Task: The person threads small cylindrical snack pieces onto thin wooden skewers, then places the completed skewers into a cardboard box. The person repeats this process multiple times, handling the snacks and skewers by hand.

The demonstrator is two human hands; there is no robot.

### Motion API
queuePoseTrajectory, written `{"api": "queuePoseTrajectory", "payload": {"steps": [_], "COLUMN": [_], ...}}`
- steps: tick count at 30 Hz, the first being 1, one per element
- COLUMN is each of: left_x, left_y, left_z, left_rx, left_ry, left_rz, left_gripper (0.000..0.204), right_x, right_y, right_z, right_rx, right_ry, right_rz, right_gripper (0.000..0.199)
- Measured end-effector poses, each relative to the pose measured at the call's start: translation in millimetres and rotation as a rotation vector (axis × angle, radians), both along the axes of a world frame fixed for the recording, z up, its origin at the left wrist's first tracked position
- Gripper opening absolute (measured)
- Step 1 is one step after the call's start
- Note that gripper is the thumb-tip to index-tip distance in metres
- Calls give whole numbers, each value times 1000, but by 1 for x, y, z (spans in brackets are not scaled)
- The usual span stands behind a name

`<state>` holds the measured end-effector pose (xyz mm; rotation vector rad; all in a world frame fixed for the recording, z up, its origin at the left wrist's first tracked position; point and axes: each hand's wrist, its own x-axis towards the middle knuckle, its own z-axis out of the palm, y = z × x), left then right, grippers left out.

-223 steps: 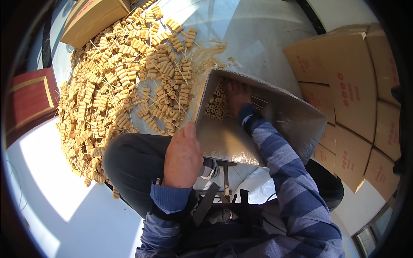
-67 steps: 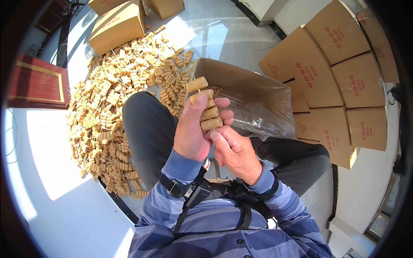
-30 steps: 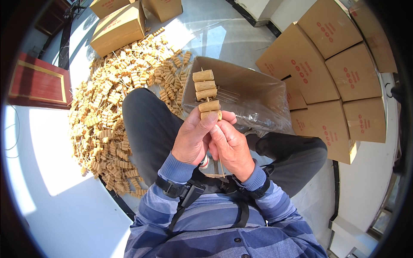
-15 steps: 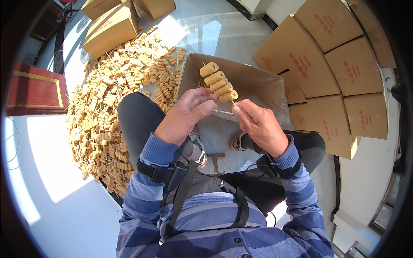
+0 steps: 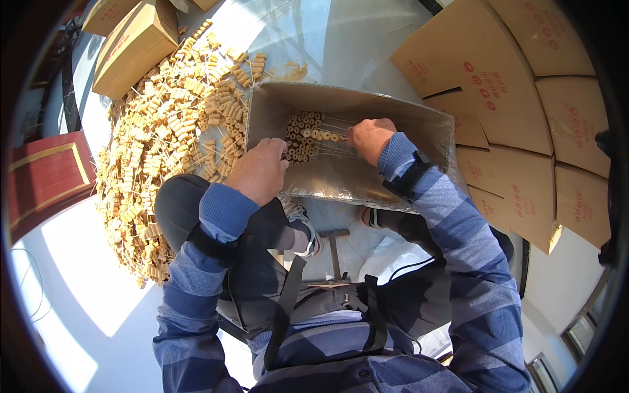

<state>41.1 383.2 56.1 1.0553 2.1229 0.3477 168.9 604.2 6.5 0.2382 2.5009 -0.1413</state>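
Observation:
Inside an open cardboard box (image 5: 354,97) lined with clear film, skewers of tan, tube-shaped rolls (image 5: 301,152) are stacked at the left, their sticks pointing right. My right hand (image 5: 372,139) reaches in with fingers closed on the stick end of one skewer (image 5: 326,136), which lies level along the top of the stack. At the box's near left corner is my left hand (image 5: 262,171), back upward. Its fingertips bend over the wall beside the stack and are mostly hidden, so whether they grip anything cannot be seen.
A large loose heap of skewers (image 5: 164,150) covers the floor at the left. Closed cartons (image 5: 131,49) stand at the far left, more cartons (image 5: 504,98) are stacked at the right. My bent knees flank the box's near side, with a T-shaped metal piece (image 5: 335,252) between my feet.
From above the box's near edge, the skewer has gone down into the box in my right hand. My left hand has moved away from its rolls, to the left and down to the wall.

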Motion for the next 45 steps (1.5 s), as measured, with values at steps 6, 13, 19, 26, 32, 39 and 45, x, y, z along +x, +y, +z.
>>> {"api": "queuePoseTrajectory", "payload": {"steps": [6,13,19,26,32,39,45], "left_x": [18,42,50,45,38,37,34], "left_y": [2,-4,-17,-26,-23,-18,-16], "left_z": [1,1,-7,-24,-20,-20,-22], "left_rx": [-106,-30,-46,160,134,127,165], "left_ry": [-35,-84,132,138,64,61,31], "left_rz": [-290,-422,-450,-299,-319,-296,-267], "left_gripper": [47,56,36,30,30,26,21], "right_x": [4,8,2,13,18,17,8], "right_y": [12,8,-6,-11,4,5,6], "right_z": [-51,-62,-78,-140,-170,-168,-166], "right_rx": [-85,-4,68,196,-50,-56,-64], "right_ry": [34,71,-32,114,176,115,91], "right_rz": [28,18,73,155,194,113,92], "right_gripper": [13,16,21,18,17,17,21]}}
